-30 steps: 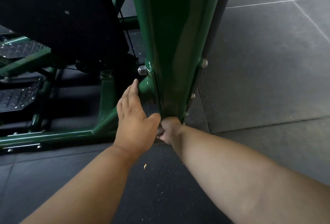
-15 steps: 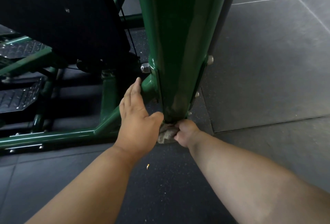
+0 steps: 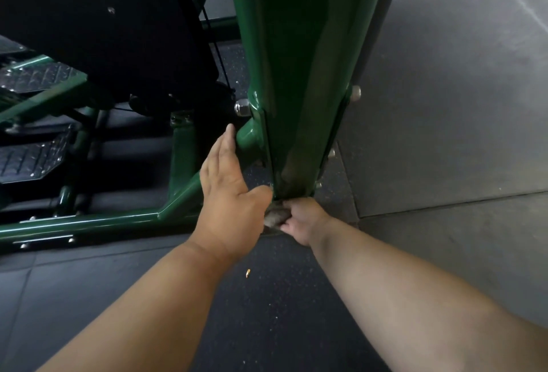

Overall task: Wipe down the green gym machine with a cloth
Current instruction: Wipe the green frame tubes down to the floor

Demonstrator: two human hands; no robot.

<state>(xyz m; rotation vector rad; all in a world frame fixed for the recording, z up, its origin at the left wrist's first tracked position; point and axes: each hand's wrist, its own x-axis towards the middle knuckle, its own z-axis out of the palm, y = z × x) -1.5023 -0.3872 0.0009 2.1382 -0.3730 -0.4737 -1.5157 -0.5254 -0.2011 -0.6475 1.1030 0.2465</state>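
The green gym machine's thick upright post (image 3: pixel 299 75) fills the upper middle and meets the floor at its foot. My right hand (image 3: pixel 302 219) grips a small grey-brown cloth (image 3: pixel 275 216), bunched against the base of the post. My left hand (image 3: pixel 229 191) lies flat with straight fingers on a short green cross tube (image 3: pixel 249 136) beside the post, its thumb reaching toward the cloth. Most of the cloth is hidden between the two hands.
A low green frame rail (image 3: pixel 89 223) runs along the floor at left. Black tread-plate footrests (image 3: pixel 32 158) and a large black panel (image 3: pixel 103 24) sit upper left. Silver bolts (image 3: pixel 241 107) stud the post. Grey rubber floor tiles (image 3: pixel 444 134) spread to the right; a small orange scrap (image 3: pixel 248 273) lies near.
My right hand has slid out from under the post's foot toward the right, bringing the cloth into sight. My left hand has stayed on the cross tube.
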